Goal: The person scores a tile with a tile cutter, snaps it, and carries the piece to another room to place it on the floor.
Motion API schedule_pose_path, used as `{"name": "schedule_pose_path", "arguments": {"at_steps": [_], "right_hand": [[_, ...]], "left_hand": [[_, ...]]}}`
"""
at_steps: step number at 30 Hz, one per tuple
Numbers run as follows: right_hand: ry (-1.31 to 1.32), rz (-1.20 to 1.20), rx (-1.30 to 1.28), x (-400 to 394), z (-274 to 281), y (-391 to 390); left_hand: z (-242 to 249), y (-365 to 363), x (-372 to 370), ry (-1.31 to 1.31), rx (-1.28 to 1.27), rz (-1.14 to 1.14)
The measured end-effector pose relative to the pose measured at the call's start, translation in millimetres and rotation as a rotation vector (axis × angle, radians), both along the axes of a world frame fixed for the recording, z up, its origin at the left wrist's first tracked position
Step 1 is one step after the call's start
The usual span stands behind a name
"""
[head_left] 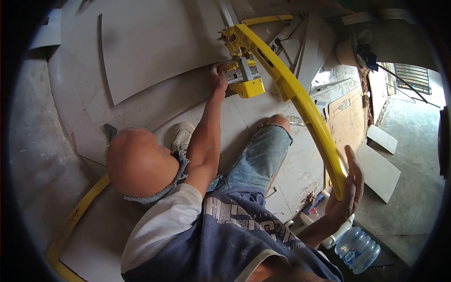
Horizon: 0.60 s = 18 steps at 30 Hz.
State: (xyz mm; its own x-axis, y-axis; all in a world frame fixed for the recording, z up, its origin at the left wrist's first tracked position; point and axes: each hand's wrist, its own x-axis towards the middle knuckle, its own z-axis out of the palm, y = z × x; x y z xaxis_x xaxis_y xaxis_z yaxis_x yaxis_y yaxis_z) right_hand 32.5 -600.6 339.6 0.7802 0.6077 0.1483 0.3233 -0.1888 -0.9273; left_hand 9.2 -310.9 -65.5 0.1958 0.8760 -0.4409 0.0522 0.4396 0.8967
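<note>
A yellow manual tile cutter (250, 88) lies on the floor, with a silver rail (244, 69) above its base. From its carriage a long yellow lever handle (307, 110) curves toward me on the right. My left hand (219, 77) is at the near end of the cutter, beside the edge of a big grey tile (155, 47). Its fingers are bent together, and what they hold is hidden. At the free end of the lever, my right hand (346, 192) rests its palm against the yellow bar with the fingers stretched out, not wrapped round it.
My knees and a shoe (182, 136) are close to the cutter. Another yellow bar (77, 211) lies at lower left. Cut tile pieces (379, 169) lie to the right, near a large plastic water bottle (358, 249). Leftover strips (310, 47) lean at the upper right.
</note>
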Motion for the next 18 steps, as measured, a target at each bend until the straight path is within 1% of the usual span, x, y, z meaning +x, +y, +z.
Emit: {"name": "schedule_pose_path", "arguments": {"at_steps": [2,3,4,6,7,10,11,14,15,18], "right_hand": [[0.109,0.065,-0.201,4,20,3],[0.181,0.101,-0.354,11,31,0],[0.179,0.139,-0.471,15,40,5],[0.177,0.206,-0.712,21,53,16],[0.249,0.239,-0.674,27,51,20],[0.366,0.327,-0.948,29,59,48],[0.396,0.325,-0.972,28,57,54],[0.318,0.328,-1.139,26,58,70],[0.255,0.347,-1.11,25,55,69],[0.298,0.3,-1.151,21,54,74]], "left_hand": [[-4,-2,2,0.043,0.027,-0.016],[-5,-6,0,0.09,0.061,-0.039],[-5,-5,-2,0.137,0.095,-0.057],[-5,-1,-4,0.117,0.064,-0.058],[-4,0,-4,0.103,0.048,-0.059],[0,-4,-7,0.064,0.073,-0.055],[-4,-6,-6,0.077,0.102,-0.057],[-18,-13,-6,0.13,0.155,-0.061],[-17,-11,-5,0.148,0.16,-0.06],[-11,-11,-2,0.17,0.154,-0.087]]}}
